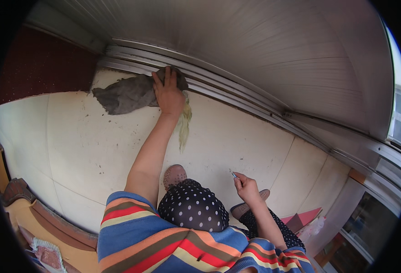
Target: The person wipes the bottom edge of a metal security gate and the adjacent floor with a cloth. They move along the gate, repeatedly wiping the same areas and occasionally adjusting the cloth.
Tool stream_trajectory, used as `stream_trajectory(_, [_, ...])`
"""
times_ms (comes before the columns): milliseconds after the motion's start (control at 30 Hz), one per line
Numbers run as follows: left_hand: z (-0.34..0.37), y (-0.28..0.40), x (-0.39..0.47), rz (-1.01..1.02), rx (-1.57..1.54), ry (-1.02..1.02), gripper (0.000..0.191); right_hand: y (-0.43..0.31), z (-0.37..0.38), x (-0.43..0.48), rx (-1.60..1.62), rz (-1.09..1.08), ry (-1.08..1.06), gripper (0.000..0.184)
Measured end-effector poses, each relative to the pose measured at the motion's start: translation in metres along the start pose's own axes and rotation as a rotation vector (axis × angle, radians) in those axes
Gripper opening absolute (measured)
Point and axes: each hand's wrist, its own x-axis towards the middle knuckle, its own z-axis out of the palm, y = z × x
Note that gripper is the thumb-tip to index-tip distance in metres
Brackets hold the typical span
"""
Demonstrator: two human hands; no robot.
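Observation:
My left hand [169,94] presses with spread fingers on a grey cloth [128,94], at the metal sliding-door track [207,89]. The cloth trails to the left over the pale tiled floor [221,133]. Just below that hand a yellow-green smear [185,126] runs down the tile. My right hand [246,186], lower right near my knee, pinches a thin tool [233,173] with a blue part and a narrow tip; its exact kind cannot be told.
A large metal door panel [255,51] rises beyond the track. A dark red board [47,65] stands at the upper left, carved wooden furniture [64,225] at the lower left. Dark crumbs dot the floor. A pink item [310,216] and a plastic bag [316,225] lie lower right.

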Motion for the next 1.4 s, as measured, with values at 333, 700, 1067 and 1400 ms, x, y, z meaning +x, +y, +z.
stream_trajectory(333, [0.059, 0.133, -0.061, 0.533, -0.123, -0.219, 0.043, 0.03, 0.012, -0.021, 0.071, 0.089, 0.025, 0.026])
stream_trajectory(700, [0.056, 0.138, -0.043, 0.901, -0.387, -0.443, 0.05, 0.028, 0.023, -0.03, 0.031, 0.02, 0.048, 0.025])
stream_trajectory(1067, [-0.025, -0.074, 0.03, 0.416, 0.056, -0.064, 0.052, 0.031, 0.007, -0.019, -0.009, -0.008, 0.106, 0.025])
stream_trajectory(1400, [-0.044, -0.178, 0.092, 0.001, 0.178, 0.232, 0.057, 0.014, 0.011, -0.014, -0.021, 0.086, 0.0, 0.025])
